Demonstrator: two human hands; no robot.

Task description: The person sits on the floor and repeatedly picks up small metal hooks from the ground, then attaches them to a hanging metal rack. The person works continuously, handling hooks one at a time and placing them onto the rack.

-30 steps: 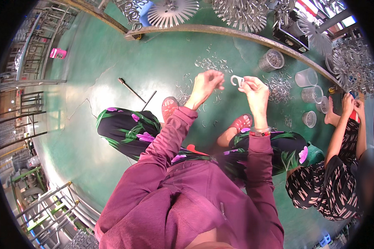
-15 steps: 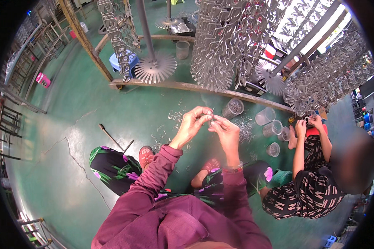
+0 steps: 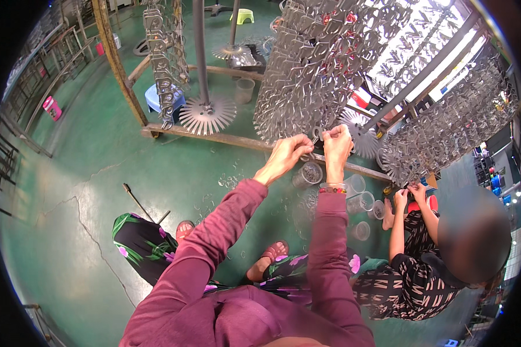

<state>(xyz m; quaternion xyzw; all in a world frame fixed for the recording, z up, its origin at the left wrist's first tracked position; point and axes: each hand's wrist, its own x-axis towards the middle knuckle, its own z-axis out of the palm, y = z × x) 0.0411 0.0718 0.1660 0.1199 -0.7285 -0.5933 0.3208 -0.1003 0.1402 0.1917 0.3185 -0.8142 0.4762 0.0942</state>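
Note:
Both my arms reach forward to the lower edge of a dense bundle of hanging bent metal pieces (image 3: 289,98). My left hand (image 3: 286,156) is closed in a pinch, its fingertips close to my right hand. My right hand (image 3: 337,151) is raised beside it, thumb and fingers pressed together. A small grey metal piece (image 3: 318,134) shows between the two hands; whether it hangs from the bundle or sits in my fingers is unclear. Just below my hands stands a clear plastic tub (image 3: 308,174) holding small metal pieces.
A wooden beam (image 3: 214,136) runs low across the front. Loose metal pieces (image 3: 228,181) lie on the green floor. More clear tubs (image 3: 360,202) stand to the right, near a seated co-worker (image 3: 411,260) with hands together. A fan-shaped metal disc (image 3: 207,118) hangs at left.
Both hands have moved forward and up, from over the floor to the hanging metal bundle. The right hand has moved farther right, leaving a gap between the hands. My view has shifted slightly.

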